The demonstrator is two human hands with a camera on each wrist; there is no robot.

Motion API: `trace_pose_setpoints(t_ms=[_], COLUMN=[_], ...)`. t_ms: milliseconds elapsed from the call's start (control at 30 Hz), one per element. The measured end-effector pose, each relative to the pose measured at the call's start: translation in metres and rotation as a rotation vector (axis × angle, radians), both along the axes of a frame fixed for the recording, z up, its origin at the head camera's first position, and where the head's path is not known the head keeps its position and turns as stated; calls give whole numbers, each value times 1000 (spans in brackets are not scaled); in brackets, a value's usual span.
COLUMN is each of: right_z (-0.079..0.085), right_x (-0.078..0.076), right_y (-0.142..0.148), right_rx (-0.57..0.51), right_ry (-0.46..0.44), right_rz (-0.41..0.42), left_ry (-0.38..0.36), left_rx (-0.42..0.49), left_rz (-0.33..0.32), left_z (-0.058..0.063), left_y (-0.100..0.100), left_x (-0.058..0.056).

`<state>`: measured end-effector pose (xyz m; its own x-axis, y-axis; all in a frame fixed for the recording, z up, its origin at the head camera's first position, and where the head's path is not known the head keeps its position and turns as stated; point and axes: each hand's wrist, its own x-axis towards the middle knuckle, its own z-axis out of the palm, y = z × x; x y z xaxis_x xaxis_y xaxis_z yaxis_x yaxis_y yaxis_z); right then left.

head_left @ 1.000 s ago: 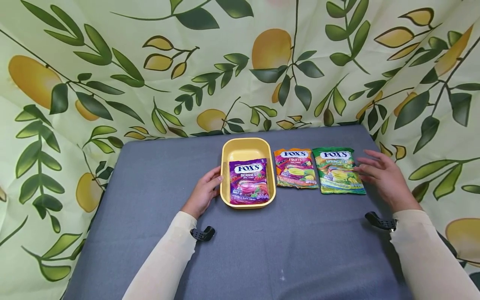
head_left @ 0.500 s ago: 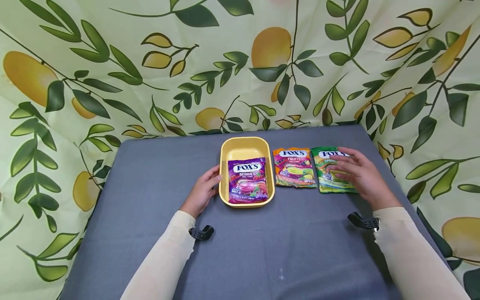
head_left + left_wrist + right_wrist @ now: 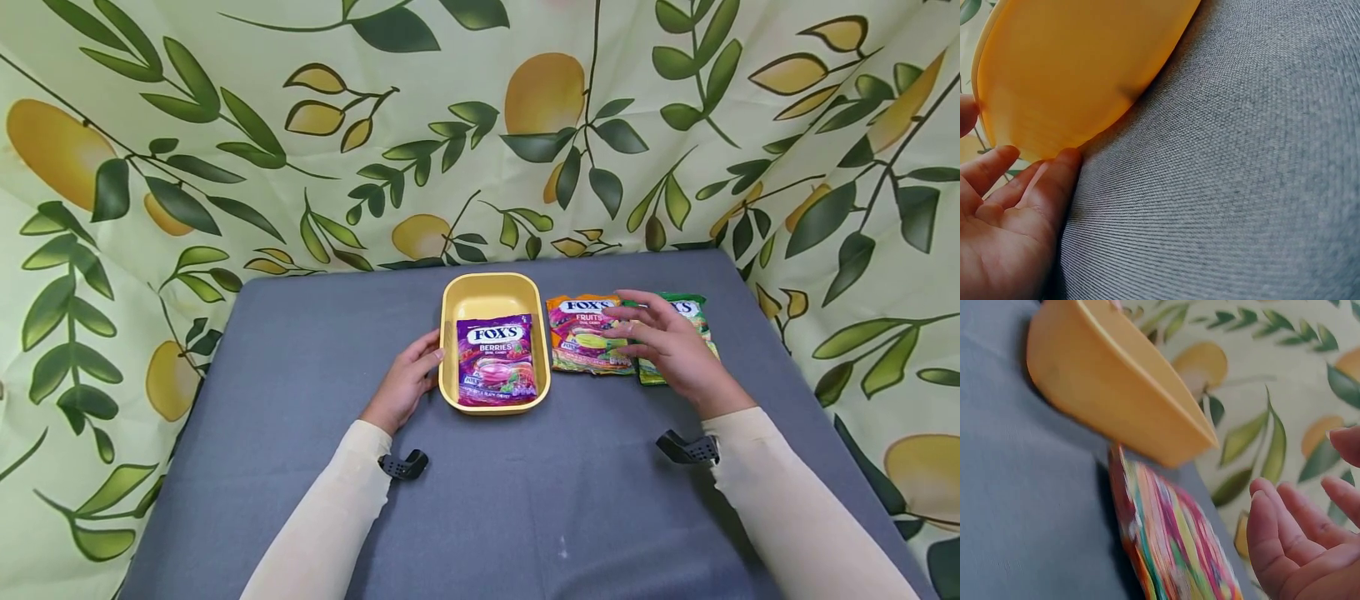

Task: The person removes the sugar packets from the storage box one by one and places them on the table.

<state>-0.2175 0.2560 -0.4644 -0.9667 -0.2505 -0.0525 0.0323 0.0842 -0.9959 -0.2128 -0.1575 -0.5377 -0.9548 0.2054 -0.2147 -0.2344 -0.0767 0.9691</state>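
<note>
A yellow tray (image 3: 491, 292) holds a purple candy packet (image 3: 495, 375) lettered Fox's Berries. My left hand (image 3: 402, 383) is at the tray's left side, fingertips resting against its outer wall; the left wrist view shows this contact close up. Over the orange Fox's Fruits candy packet (image 3: 581, 354) and the green Fox's candy packet (image 3: 693, 310) hovers my right hand (image 3: 675, 350), fingers spread and holding nothing. It partly covers the green packet. In the right wrist view, the fruits packet (image 3: 1179, 544) lies below the loosely bent fingers.
A grey cloth-covered table (image 3: 525, 500) carries everything. Behind and beside it hangs a fabric (image 3: 450, 75) printed with leaves and fruit. Both packets lie side by side to the right of the tray.
My right hand has moved left, from the green packet's right edge to over the gap between the green and orange packets. The left hand has stayed at the tray.
</note>
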Motion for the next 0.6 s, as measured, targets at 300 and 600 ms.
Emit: trace_pose_setpoints(t_ms=[300, 600], right_z=[2, 4], right_x=[2, 1], right_y=[-45, -70], right_rx=[9, -86], right_ry=[-59, -65], right_rz=[73, 139], left_ry=[5, 11], left_rx=[-5, 5], left_rz=[0, -3], left_z=[-1, -2], left_y=[0, 0], left_x=[-1, -1])
